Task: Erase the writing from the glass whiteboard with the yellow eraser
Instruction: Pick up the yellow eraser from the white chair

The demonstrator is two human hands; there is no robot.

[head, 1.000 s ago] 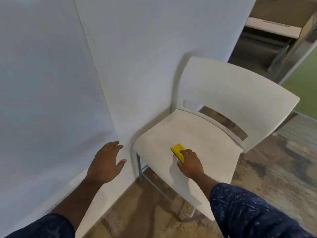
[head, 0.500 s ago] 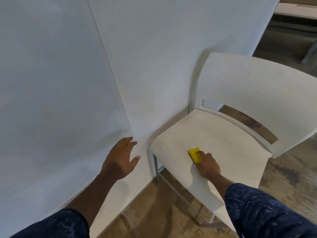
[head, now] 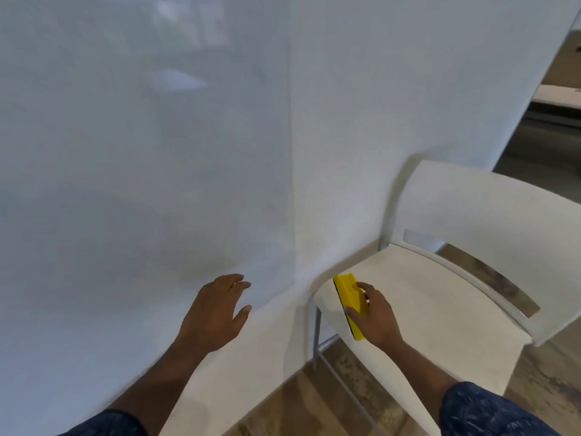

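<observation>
Right hand point(head: 375, 316) clamped around flat yellow rectangular eraser point(head: 350, 305) with dark underside, raised above front left corner of white plastic chair point(head: 456, 278), left hand point(head: 217, 313) empty, fingers spread, near lower edge of frosted glass whiteboard point(head: 141, 152), wood-pattern floor point(head: 283, 401) below.

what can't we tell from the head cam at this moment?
- Writing on the glass whiteboard: none legible; head view shows only glare and blur there.
- Felt face of the yellow eraser: turned edge-on, partly covered by the right hand.
- Eraser lifted or touching the chair: unclear.
- Left hand contact with the board: undecidable, fingers spread near it.
- Chair legs: mostly cut off by the bottom edge.
</observation>
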